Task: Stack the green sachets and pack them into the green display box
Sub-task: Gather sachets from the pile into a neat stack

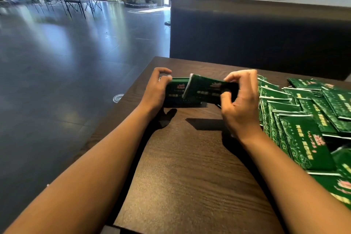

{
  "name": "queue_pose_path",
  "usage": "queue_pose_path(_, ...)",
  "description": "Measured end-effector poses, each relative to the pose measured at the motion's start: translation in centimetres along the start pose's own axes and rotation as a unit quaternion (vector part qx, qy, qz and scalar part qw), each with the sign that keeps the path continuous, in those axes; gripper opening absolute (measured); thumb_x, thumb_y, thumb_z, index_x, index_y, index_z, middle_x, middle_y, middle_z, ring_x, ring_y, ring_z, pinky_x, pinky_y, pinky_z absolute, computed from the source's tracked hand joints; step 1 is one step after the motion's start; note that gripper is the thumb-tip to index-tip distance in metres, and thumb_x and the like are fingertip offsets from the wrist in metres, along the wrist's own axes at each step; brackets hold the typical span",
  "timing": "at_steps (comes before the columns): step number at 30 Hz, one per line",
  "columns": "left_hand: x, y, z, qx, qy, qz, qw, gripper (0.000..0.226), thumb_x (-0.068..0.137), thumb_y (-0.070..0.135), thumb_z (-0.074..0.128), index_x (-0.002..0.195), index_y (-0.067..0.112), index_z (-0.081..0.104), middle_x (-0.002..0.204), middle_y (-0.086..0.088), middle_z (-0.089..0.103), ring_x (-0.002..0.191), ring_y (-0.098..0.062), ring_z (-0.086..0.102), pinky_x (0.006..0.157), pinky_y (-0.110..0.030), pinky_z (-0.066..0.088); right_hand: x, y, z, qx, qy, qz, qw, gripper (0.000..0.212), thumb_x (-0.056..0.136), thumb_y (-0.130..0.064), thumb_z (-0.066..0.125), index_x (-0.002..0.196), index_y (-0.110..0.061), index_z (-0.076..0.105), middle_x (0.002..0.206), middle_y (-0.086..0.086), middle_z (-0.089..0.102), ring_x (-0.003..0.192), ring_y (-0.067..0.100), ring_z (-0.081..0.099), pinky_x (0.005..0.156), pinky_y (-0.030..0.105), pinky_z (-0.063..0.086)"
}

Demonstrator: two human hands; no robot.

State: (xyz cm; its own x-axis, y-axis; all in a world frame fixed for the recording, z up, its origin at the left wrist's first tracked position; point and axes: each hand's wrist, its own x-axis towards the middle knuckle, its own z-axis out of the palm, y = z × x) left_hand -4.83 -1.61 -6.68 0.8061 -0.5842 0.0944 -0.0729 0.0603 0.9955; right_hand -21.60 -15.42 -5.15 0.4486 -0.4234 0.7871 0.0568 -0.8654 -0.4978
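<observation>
left hand (154,89) grips box (175,91) end | right hand (240,100) pinches stack (207,89), long axis hand-to-hand, tilted, leading end at box mouth | loose sachets (303,119) right of right hand

The left hand (154,89) grips the green box (175,91) on the table (190,167). The right hand (240,100) holds a tilted sachet stack (205,89) at the box's opening. Loose sachets (303,119) are heaped at right.

Your table (190,167) is dark wood with an open, streaky grain and a low sheen. The green sachets (303,138) beside you look like smooth printed foil or coated paper, slightly glossy. The floor (57,62) is polished and reflective; the bench back (256,34) looks matt.
</observation>
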Motion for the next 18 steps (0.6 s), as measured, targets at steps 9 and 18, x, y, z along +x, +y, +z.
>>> queue_pose_path(9, -0.6, -0.1, 0.3, 0.149, -0.073, 0.118, 0.979, 0.067, 0.083, 0.029, 0.087, 0.134, 0.028, 0.043, 0.117, -0.003, 0.062, 0.101, -0.02, 0.072, 0.082, -0.034, 0.064, -0.8, 2.0, 1.8, -0.083, -0.193, 0.035, 0.977, 0.07, 0.083, -0.007, 0.078, 0.137, -0.029, 0.04, 0.132, 0.003, 0.036, 0.105, 0.024, 0.056, 0.082, 0.038, 0.057)
queue_pose_path(18, -1.1, 0.2, 1.5, 0.163, -0.058, 0.215, 0.961, 0.067, 0.082, 0.011, 0.085, 0.135, 0.023, 0.047, 0.111, 0.001, 0.067, 0.104, -0.013, 0.07, 0.09, -0.031, 0.061, -0.6, 1.9, 1.4, -0.046, -0.133, 0.083, 0.986, 0.085, 0.084, -0.002, 0.074, 0.154, -0.023, 0.031, 0.129, 0.005, 0.05, 0.106, 0.013, 0.051, 0.092, 0.029, 0.048)
